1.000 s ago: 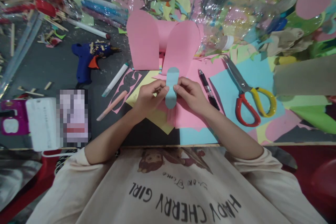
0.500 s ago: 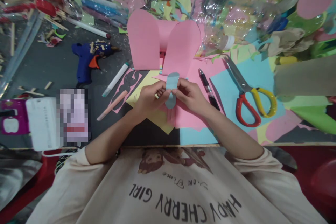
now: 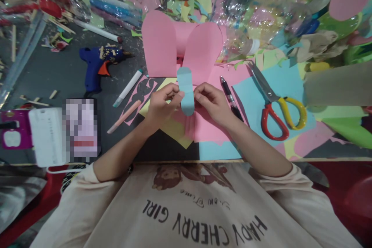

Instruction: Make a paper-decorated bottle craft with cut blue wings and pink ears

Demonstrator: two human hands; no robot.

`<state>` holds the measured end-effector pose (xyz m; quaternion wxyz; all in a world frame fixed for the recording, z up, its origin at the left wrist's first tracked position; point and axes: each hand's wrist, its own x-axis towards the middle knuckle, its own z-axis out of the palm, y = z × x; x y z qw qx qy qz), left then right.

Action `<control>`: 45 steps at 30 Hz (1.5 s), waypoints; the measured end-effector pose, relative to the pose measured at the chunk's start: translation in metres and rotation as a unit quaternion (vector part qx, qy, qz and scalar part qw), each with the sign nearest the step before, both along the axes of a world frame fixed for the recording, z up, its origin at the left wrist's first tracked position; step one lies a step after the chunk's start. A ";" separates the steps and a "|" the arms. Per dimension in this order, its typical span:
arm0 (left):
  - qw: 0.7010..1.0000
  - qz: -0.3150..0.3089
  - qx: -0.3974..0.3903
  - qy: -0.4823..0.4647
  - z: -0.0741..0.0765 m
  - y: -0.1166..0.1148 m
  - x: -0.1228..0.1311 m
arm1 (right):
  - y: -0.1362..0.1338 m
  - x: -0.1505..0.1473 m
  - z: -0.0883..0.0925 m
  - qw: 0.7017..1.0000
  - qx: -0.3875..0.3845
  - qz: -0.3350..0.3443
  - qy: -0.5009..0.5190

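A light blue paper cut-out [image 3: 186, 90] with rounded ends stands upright between my two hands. My left hand [image 3: 161, 104] pinches its left edge and my right hand [image 3: 210, 102] pinches its right edge, fingers curled. Just behind the cut-out stands a pink paper model [image 3: 181, 48] with two arched panels. Under my hands lie pink [image 3: 209, 128] and yellow paper sheets [image 3: 174, 130].
A black pen [image 3: 231, 99] lies right of my right hand, then red-and-yellow scissors [image 3: 277, 102] on blue paper. At the left lie a blue glue gun [image 3: 99, 66], a white marker [image 3: 128, 88], a pink stick [image 3: 123, 116] and a white box [image 3: 46, 136]. Crumpled cellophane [image 3: 250, 11] and paper scraps crowd the back.
The blue cut-out has risen and straightened between my fingers; its top now reaches higher, in front of the pink model. My hands have shifted slightly apart.
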<state>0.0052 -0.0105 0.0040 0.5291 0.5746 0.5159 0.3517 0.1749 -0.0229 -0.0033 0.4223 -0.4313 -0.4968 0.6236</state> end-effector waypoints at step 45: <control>0.993 0.009 0.104 -0.048 -0.019 0.001 0.000 | -0.001 -0.002 -0.004 0.999 0.031 0.011 -0.009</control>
